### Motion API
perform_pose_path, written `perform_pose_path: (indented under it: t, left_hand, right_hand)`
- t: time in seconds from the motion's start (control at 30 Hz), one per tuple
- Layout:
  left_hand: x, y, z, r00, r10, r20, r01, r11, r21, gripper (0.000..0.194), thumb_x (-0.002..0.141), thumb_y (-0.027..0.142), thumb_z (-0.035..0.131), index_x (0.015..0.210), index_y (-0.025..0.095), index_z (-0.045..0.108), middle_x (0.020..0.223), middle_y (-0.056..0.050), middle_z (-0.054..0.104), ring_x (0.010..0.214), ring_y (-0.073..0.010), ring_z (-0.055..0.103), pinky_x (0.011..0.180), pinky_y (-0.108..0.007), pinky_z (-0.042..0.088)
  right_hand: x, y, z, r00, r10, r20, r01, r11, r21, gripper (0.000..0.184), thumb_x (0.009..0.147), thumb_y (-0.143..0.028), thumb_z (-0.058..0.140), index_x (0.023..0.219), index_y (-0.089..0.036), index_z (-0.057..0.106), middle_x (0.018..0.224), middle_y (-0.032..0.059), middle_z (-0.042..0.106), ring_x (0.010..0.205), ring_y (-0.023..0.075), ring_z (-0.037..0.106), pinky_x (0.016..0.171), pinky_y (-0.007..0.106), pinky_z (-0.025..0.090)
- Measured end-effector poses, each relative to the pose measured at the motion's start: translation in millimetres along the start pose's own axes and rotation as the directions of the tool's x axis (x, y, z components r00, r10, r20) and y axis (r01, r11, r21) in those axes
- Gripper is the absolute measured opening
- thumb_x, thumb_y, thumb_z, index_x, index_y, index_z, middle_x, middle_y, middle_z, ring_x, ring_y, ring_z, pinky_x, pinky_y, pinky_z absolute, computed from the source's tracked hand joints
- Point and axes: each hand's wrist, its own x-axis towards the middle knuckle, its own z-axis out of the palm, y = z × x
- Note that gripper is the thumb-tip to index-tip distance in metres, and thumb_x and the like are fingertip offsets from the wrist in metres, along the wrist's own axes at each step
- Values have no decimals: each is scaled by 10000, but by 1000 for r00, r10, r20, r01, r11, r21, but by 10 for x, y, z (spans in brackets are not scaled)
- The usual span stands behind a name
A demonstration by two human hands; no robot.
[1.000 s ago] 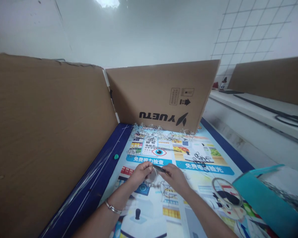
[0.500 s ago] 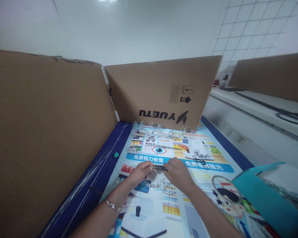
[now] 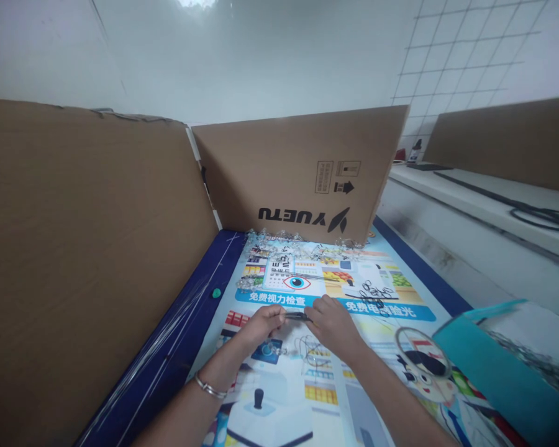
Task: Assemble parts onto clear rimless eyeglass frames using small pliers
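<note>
Within right hand (image 3: 331, 324), pliers (image 3: 297, 316), more level than before

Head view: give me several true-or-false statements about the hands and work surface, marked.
1. The right hand grips a slim dark metal tool. True.
2. The shiny silver metal bracelet is on the right arm. False: the bracelet is on the left arm.
3. A small round green object lies on the dark blue border. True.
4. The brown cardboard panel marked YUETU lies flat. False: the panel stands upright.
</note>
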Motion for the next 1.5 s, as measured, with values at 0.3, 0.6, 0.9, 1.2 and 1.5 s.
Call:
perform_pose_path:
  t: [0.3,0.6,0.9,1.2,1.5]
  left_hand:
    - [3,28,26,999,-36,-24,36,999,-28,211,695,337,553,636,147,485,502,57,401,371,-41,314,386,-191,194]
    - [-7,76,71,994,-2,-106,6,999,40,271,699,377,571,595,146,475,470,51,421,414,-57,364,436,-190,241]
    - [1,66,80,994,-31,-109,16,990,-137,284,665,387,614,608,135,496,551,29,469,424,-51,375,433,-193,257]
    - [-20,72,66,996,-13,-85,-5,978,-208,213,686,325,592,624,138,511,535,31,455,434,-55,363,424,-192,237]
    - [-9,41,38,997,-24,-72,14,990,-140,176,674,301,569,622,142,514,483,44,432,395,-55,347,412,-197,212]
  right_hand:
    - [-26,-24,39,998,45,46,-45,999,14,70,770,-277,568,800,-215,582,739,23,544,777,171,459,677,287,287]
    - [34,-122,-38,874,298,384,-418,863,283,258,823,-389,444,694,-207,573,678,-5,565,640,117,512,538,217,271]
    - [79,-148,-97,832,320,453,-510,763,397,299,799,-404,434,609,-186,512,592,-22,499,570,99,464,518,209,237]
    - [47,-130,-47,851,294,435,-489,746,452,332,804,-456,429,631,-190,526,633,-15,513,592,108,470,544,211,280]
    - [47,-93,-45,898,236,371,-393,809,437,307,814,-440,438,702,-198,591,677,10,524,683,142,493,603,232,340]
